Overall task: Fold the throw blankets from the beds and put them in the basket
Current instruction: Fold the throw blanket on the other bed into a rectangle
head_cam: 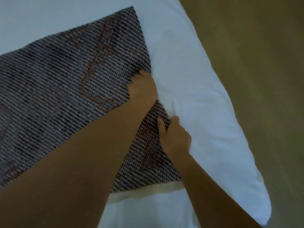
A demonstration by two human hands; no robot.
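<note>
From my remote seat I see the throw blanket [65,89] lying on the bed, a coarse weave of grey and purple with rust-red patches. It covers the left and middle of the view, and its right edge runs diagonally down over a white pillow [202,99]. The blanket's lower corner sits on the pillow's near edge, between my two forearms.

My left hand [143,87] reaches across the blanket from the lower left and meets that right edge about halfway along. Its fingers [137,78] curl into the weave and their tips disappear under the fabric. I cannot tell whether they are spread or held together there, only that the hand grips the edge.

My right hand [175,139] is lower down on the same edge, just beside the left wrist. Its thumb [160,125] lies flat on top of the weave while the curled fingers [175,120] hook under the edge from the pillow side, so the blanket is pinched between them.

White bed linen [41,22] shows past the blanket at the upper left and again below the pillow. An olive-brown floor [263,63] fills the right side beyond the pillow. The picture is dim and a little soft.
</note>
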